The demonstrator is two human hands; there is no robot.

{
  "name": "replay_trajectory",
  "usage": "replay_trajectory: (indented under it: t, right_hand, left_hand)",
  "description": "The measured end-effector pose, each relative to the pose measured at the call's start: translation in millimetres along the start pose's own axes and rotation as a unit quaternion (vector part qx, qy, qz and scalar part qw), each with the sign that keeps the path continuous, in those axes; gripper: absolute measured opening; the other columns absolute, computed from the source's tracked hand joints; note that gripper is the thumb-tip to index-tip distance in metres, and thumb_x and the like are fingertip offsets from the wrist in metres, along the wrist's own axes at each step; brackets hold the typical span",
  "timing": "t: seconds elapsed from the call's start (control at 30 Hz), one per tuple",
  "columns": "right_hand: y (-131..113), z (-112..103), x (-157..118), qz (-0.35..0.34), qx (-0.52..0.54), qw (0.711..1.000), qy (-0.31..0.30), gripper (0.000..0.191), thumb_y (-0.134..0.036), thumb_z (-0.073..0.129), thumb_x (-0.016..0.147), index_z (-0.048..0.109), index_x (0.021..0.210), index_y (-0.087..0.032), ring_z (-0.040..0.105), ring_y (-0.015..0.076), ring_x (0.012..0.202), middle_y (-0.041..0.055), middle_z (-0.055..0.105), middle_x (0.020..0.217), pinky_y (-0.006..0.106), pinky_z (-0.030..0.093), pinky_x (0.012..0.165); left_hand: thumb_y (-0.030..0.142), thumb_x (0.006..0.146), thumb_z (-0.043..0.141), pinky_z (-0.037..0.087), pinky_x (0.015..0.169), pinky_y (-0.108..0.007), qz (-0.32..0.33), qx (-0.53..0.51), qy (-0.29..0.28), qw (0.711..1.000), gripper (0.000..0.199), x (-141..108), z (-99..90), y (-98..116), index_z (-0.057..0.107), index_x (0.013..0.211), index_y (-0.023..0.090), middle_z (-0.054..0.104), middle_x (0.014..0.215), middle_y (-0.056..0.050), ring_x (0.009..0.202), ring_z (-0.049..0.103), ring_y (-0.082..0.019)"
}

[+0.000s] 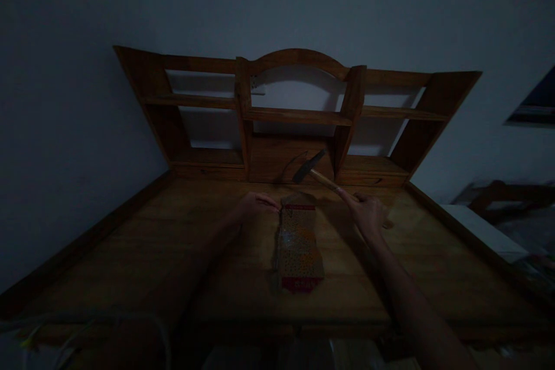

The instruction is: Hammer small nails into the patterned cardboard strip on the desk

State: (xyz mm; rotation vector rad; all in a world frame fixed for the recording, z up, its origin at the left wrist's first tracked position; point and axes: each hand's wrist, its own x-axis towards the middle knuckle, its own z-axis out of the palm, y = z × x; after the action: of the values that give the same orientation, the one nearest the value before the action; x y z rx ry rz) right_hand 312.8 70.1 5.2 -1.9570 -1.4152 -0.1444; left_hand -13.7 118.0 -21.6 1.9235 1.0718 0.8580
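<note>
My right hand (368, 214) is wrapped round the wooden handle of a hammer (327, 180), whose dark metal head is raised above the far end of a package. The package (299, 243) lies lengthwise on the desk, brown with dark specks, an orange patch and red bands at both ends. At its upper left edge is my left hand (259, 205), thumb and fingers drawn together towards the package. Something tiny glints at those fingertips, but the dim light hides what it is.
The wooden desk (173, 243) has raised side edges and a shelf unit (299, 117) with small drawers along its back. A white wall stands behind. Pale cables (130, 316) hang at the lower left; a white surface (485, 231) stands to the right.
</note>
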Motion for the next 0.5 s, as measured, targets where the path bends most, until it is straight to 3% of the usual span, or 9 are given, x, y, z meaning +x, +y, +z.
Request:
replay_trajectory:
  t: [0.13, 0.2, 0.37, 0.5]
  right_hand:
    - [-0.9, -1.2, -0.5, -0.005, 0.001, 1.0, 0.0, 0.078, -0.089, 0.037, 0.066, 0.071, 0.065, -0.019, 0.061, 0.0289, 0.065, 0.0129, 0.065, 0.059, 0.033, 0.033, 0.059]
    - [-1.3, -1.3, -0.5, -0.007, 0.0, 1.0, 0.005, 0.076, -0.088, 0.038, 0.066, 0.071, 0.065, -0.02, 0.061, 0.0288, 0.065, 0.0128, 0.066, 0.06, 0.032, 0.033, 0.059]
    - [-0.5, 1.3, 0.2, -0.008, -0.015, 1.0, 0.006, 0.078, -0.089, 0.036, 0.067, 0.072, 0.066, -0.019, 0.061, 0.0293, 0.067, 0.0136, 0.066, 0.06, 0.032, 0.033, 0.06]
    - [-0.8, 2.5, 0.3, 0.002, -0.02, 1.0, 0.011, 0.08, -0.09, 0.037, 0.064, 0.074, 0.072, -0.019, 0.062, 0.0303, 0.07, 0.0144, 0.068, 0.064, 0.033, 0.034, 0.061]
  left_hand:
    - [0.037, 0.068, 0.076, 0.049, 0.084, -0.031, 0.071, 0.02, -0.025, 0.997, 0.017, 4.0, 6.8, -4.3, 0.077, 0.077, 0.023, 0.075, 0.088, -0.005, 0.088, 0.066, -0.02]
    - [0.036, 0.071, 0.073, 0.049, 0.085, -0.031, 0.066, 0.018, -0.017, 0.998, 0.016, 3.6, 13.1, -3.6, 0.077, 0.078, 0.023, 0.075, 0.088, -0.005, 0.088, 0.067, -0.02]
    - [0.037, 0.072, 0.072, 0.051, 0.077, -0.028, 0.02, 0.005, 0.066, 0.998, 0.02, -4.3, 27.2, 9.8, 0.076, 0.081, 0.02, 0.076, 0.085, -0.004, 0.08, 0.069, -0.019]
    - [0.038, 0.072, 0.072, 0.052, 0.073, -0.027, 0.025, -0.013, 0.054, 0.998, 0.021, -9.7, 36.2, 18.6, 0.073, 0.079, 0.018, 0.075, 0.082, -0.004, 0.077, 0.069, -0.018]
